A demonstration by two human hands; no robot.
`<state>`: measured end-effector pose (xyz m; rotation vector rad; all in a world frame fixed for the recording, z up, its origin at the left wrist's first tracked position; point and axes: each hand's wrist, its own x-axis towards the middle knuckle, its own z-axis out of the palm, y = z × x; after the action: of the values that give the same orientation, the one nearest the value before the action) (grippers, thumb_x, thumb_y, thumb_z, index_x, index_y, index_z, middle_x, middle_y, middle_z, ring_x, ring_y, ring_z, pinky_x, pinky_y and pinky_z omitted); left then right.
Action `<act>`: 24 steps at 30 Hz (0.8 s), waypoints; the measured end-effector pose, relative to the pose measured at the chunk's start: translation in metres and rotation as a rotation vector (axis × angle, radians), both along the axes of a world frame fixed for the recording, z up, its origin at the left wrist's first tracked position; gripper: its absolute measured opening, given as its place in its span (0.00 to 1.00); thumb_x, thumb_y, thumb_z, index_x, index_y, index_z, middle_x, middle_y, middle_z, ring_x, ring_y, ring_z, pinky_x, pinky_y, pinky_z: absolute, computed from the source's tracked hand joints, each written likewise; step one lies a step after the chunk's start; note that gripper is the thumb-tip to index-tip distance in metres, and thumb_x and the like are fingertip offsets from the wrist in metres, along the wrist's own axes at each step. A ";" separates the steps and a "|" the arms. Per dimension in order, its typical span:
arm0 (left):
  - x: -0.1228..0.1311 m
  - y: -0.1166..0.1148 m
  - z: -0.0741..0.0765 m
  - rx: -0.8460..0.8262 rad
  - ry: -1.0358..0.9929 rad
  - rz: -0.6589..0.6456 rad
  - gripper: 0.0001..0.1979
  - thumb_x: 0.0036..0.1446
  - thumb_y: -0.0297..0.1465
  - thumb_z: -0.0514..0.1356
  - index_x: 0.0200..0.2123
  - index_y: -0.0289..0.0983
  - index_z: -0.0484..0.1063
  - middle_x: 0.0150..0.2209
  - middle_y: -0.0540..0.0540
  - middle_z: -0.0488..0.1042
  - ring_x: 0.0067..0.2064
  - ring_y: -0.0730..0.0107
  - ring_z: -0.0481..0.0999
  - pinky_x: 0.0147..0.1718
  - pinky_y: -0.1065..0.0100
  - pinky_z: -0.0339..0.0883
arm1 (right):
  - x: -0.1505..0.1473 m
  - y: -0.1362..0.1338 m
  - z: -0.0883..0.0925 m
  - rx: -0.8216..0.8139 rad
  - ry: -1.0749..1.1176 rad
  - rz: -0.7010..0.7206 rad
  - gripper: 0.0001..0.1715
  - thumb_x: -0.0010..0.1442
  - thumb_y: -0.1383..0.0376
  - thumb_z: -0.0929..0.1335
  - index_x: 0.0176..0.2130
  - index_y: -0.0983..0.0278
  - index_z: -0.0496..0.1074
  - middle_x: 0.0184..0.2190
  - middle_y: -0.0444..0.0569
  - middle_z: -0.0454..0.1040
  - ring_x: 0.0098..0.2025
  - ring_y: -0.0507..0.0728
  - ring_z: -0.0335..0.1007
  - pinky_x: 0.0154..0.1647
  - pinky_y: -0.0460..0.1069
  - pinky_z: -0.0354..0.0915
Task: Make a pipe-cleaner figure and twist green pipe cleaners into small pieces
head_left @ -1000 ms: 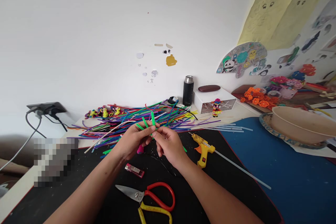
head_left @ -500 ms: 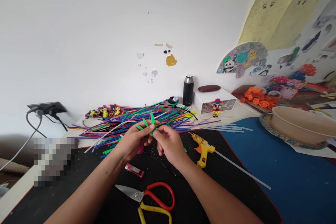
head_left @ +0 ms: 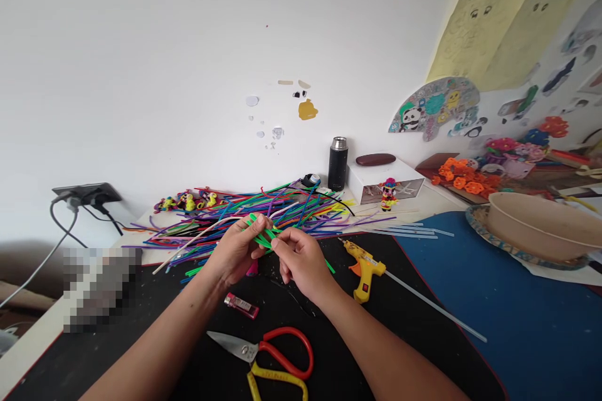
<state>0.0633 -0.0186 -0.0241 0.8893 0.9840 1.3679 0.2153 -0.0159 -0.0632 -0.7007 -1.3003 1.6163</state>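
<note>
Bright green pipe cleaners (head_left: pixel 264 238), bent and bunched, are held between both hands above the black mat. My left hand (head_left: pixel 239 252) pinches them from the left with its thumb on top. From the right, the thumb and fingertips of my right hand (head_left: pixel 303 262) grip the other side of the bunch. Fingers hide part of it, so its exact shape is unclear. Behind the hands spreads a pile of many-coloured pipe cleaners (head_left: pixel 197 232). Below them lie a pink lighter (head_left: pixel 241 305) and scissors (head_left: pixel 249 349) with red and yellow handles.
A yellow glue gun (head_left: pixel 363 268) with a long glue stick lies to the right. Behind stand a black thermos (head_left: pixel 337 166), a white box (head_left: pixel 380 177) and a small figurine (head_left: pixel 388 194). A beige basin (head_left: pixel 540 225) is far right; a power strip (head_left: pixel 87 194) is at left.
The green pipe cleaners, which stood up from my fingers, now lie lower and slant across between both hands. My left thumb has shifted up over them. The other things lie as before.
</note>
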 end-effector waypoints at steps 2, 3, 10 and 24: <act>0.000 0.001 0.000 0.016 0.028 0.005 0.27 0.41 0.47 0.81 0.27 0.32 0.75 0.26 0.52 0.70 0.21 0.83 0.59 0.12 0.80 0.52 | 0.000 0.000 -0.001 -0.005 0.003 0.003 0.22 0.59 0.46 0.73 0.31 0.60 0.68 0.14 0.33 0.62 0.12 0.48 0.58 0.14 0.43 0.51; 0.000 0.001 0.001 0.025 0.039 0.003 0.27 0.42 0.48 0.80 0.26 0.32 0.74 0.26 0.53 0.69 0.20 0.83 0.58 0.12 0.80 0.52 | 0.000 0.000 -0.001 -0.006 0.004 0.004 0.22 0.59 0.47 0.74 0.32 0.61 0.69 0.14 0.33 0.62 0.12 0.48 0.58 0.14 0.43 0.51; -0.002 0.001 0.002 0.012 0.067 -0.033 0.31 0.46 0.52 0.77 0.23 0.34 0.65 0.24 0.56 0.67 0.14 0.89 0.53 0.09 0.82 0.41 | -0.001 0.000 -0.002 0.001 0.006 0.014 0.21 0.60 0.48 0.74 0.31 0.61 0.69 0.13 0.33 0.62 0.12 0.48 0.58 0.15 0.43 0.51; -0.035 -0.003 0.016 0.003 0.366 -0.210 0.22 0.47 0.45 0.79 0.29 0.35 0.78 0.26 0.49 0.73 0.22 0.72 0.72 0.20 0.72 0.68 | 0.001 0.003 -0.001 -0.047 -0.013 -0.041 0.20 0.60 0.49 0.73 0.31 0.60 0.67 0.14 0.34 0.63 0.13 0.49 0.59 0.15 0.44 0.52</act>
<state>0.0285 -0.0214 -0.0084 1.2372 1.1273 1.0486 0.2159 -0.0129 -0.0644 -0.7634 -1.2530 1.6155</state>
